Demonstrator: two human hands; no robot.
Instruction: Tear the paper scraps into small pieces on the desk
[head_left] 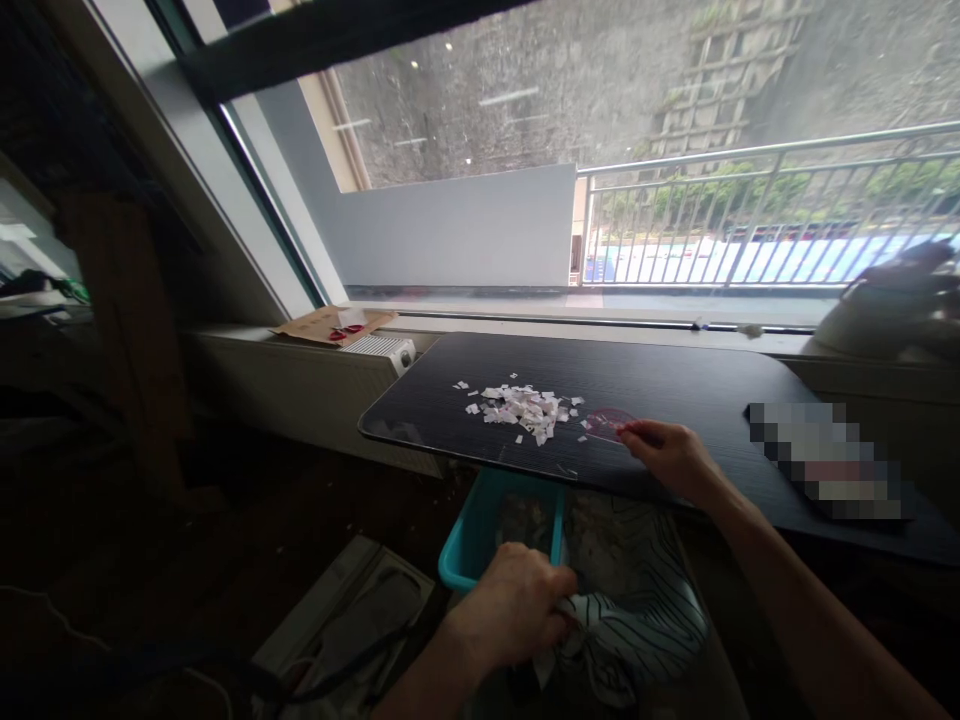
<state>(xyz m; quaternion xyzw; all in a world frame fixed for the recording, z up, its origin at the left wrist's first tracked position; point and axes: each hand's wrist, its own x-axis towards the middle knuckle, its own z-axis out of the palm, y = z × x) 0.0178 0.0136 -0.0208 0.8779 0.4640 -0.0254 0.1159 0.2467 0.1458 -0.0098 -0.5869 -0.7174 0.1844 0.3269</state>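
Observation:
On the dark table, my right hand pinches the edge of a thin, see-through pink plastic piece, rounded in outline. Its far side lies close to a loose heap of small torn white paper scraps, with a few stray bits around the heap. Lower down, my left hand is closed in front of a turquoise plastic bin under the table edge. What its fingers grip is hidden. Pale fabric with dark wavy lines shows just right of them.
Red-handled scissors lie on brown cardboard on the left sill, above a radiator. A blurred-out flat object rests at the table's right. A pale box stands on the floor. A large window is behind the table.

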